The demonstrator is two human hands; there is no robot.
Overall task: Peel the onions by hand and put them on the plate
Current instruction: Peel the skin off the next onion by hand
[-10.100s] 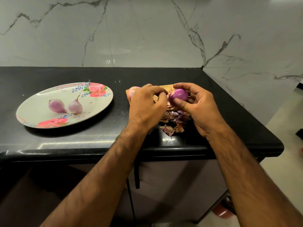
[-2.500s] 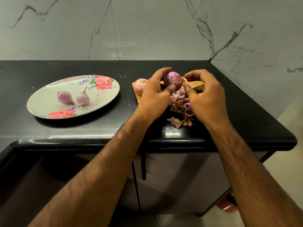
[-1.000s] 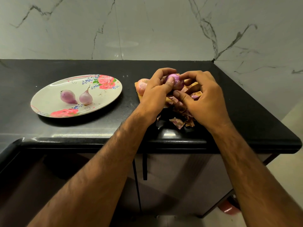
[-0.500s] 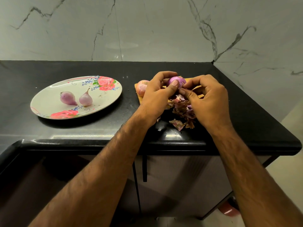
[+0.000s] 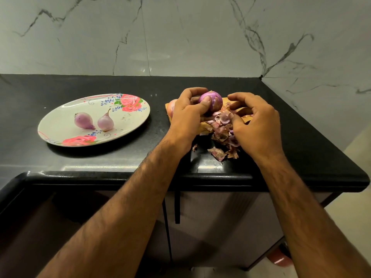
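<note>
As L hand (image 5: 187, 117) grips onion (image 5: 216, 99), plate (image 5: 60, 119): 2 peeled(?) (image 5: 84, 121) (image 5: 105, 123).

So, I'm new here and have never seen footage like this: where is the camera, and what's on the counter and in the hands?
There is no machine here: a person works bare-handed, and the one camera sits on their head, looking forward and down. The left hand holds a purple onion, with its fingers curled round it. The right hand is beside it, fingers curled over a pile of skins; whether it pinches a scrap is unclear. The skins spill off a wooden board onto the black counter. Another onion sits behind the left hand. The flowered plate holds two peeled onions.
</note>
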